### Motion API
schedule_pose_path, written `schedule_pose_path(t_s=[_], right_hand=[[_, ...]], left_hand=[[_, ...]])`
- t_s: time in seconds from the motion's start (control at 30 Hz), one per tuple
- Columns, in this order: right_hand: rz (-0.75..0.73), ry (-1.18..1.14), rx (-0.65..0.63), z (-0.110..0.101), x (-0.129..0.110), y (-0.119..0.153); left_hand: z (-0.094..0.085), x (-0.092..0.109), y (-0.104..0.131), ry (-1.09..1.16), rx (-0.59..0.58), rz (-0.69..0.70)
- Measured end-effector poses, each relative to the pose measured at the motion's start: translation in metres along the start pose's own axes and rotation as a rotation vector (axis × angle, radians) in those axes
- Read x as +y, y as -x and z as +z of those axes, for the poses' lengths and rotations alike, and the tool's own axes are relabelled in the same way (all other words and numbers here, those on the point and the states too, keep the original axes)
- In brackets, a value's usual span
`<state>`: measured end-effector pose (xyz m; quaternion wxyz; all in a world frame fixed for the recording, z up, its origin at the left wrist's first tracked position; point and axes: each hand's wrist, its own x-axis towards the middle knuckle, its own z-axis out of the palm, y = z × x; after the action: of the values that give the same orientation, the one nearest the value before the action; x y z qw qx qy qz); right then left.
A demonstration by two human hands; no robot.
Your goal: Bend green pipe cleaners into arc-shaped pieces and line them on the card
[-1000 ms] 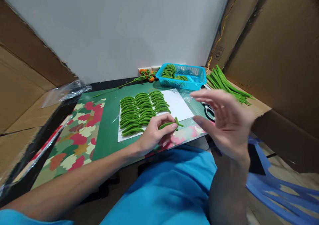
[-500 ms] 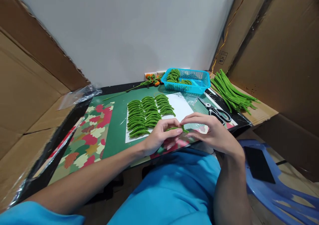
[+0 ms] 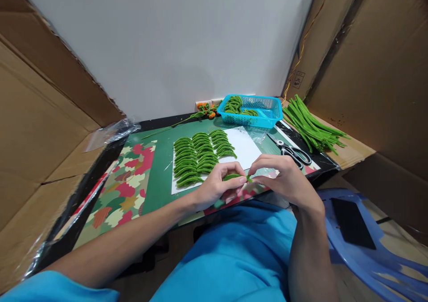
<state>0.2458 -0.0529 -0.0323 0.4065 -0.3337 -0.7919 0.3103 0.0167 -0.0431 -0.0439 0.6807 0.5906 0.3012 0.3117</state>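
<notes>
Between my hands, near the table's front edge, is a short green pipe cleaner (image 3: 231, 176), partly hidden by fingers. My left hand (image 3: 224, 184) pinches it between thumb and fingertips. At its right end, the thumb and fingertips of my right hand (image 3: 276, 170) close on the tip. Just beyond my left hand, a white sheet (image 3: 245, 144) bears three columns of curved, leaf-like green pipe cleaner pieces (image 3: 185, 161), laid close together. Black-handled scissors (image 3: 290, 150) lie beyond my right hand, blades pointing away to the left.
A blue plastic basket (image 3: 276, 115) at the back holds more green pieces. Right of it lies a bundle of long green pipe cleaners (image 3: 310, 126). An orange-flowered stem (image 3: 207, 110) lies at the back. Cardboard walls flank the table; a blue chair (image 3: 334, 217) stands at right.
My right hand's thumb and fingertips have come closer together on the pipe cleaner's end. The whole view has shifted slightly; the laid-out pieces have stayed as they were.
</notes>
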Motion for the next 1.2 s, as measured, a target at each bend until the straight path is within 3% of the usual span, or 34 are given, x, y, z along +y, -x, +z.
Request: schedule_pose_path(t_s=[0.17, 0.43, 0.6, 0.77, 1.1, 1.2], right_hand=[[-0.019, 0.053, 0.010, 0.004, 0.001, -0.003], [-0.088, 0.164, -0.096, 0.006, 0.001, 0.006], [-0.205, 0.384, -0.008, 0.019, 0.003, 0.025], [-0.352, 0.559, 0.081, 0.035, 0.007, 0.025], [-0.562, 0.621, 0.332, 0.055, 0.020, 0.028], [-0.560, 0.571, 0.369, 0.061, 0.022, 0.028]], left_hand=[[-0.002, 0.000, 0.000, -0.007, 0.004, -0.010], [-0.006, -0.002, -0.001, 0.036, -0.040, -0.059], [-0.006, -0.003, -0.001, -0.024, -0.084, -0.047], [-0.009, -0.003, 0.000, 0.029, -0.101, -0.055], [-0.010, -0.006, 0.001, 0.301, -0.233, -0.217], [-0.009, -0.006, 0.002, 0.301, -0.242, -0.224]])
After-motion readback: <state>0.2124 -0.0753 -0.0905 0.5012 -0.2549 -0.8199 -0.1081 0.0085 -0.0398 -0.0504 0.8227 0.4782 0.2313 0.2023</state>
